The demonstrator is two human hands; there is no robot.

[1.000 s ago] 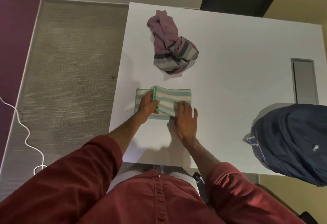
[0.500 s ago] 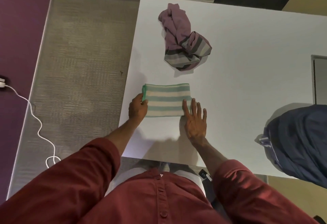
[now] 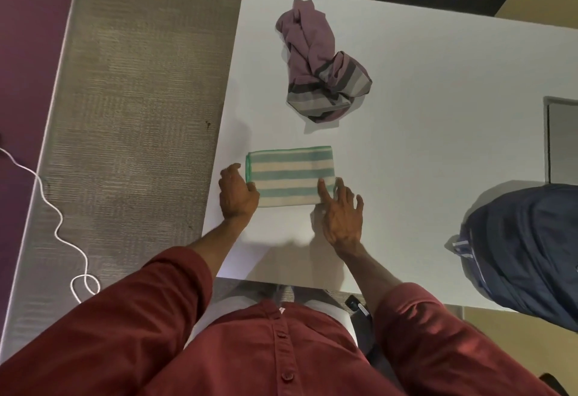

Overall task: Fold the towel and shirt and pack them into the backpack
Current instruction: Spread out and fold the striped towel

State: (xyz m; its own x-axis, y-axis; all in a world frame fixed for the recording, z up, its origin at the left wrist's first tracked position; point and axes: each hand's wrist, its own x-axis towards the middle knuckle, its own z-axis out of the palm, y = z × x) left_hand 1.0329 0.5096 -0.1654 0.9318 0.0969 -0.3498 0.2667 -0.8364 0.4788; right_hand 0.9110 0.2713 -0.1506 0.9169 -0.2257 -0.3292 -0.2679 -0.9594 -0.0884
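A green-and-cream striped towel [image 3: 291,175] lies folded into a flat rectangle near the left edge of the white table [image 3: 438,151]. My left hand [image 3: 236,192] rests against its left end, fingers curled at the edge. My right hand [image 3: 341,211] lies flat with spread fingers, fingertips on the towel's near right corner. A crumpled purple shirt [image 3: 319,64] with grey stripes sits beyond the towel. A dark blue backpack [image 3: 525,248] stands at the table's right near corner.
A grey inset panel [image 3: 563,142] sits in the table at the right edge. A white cable [image 3: 59,223] trails across the carpet on the left. The table's left edge runs just beside my left hand.
The towel's top flap has been folded over to the left, so the towel now lies as one rectangle. My left hand moved off the towel's top to its left end.
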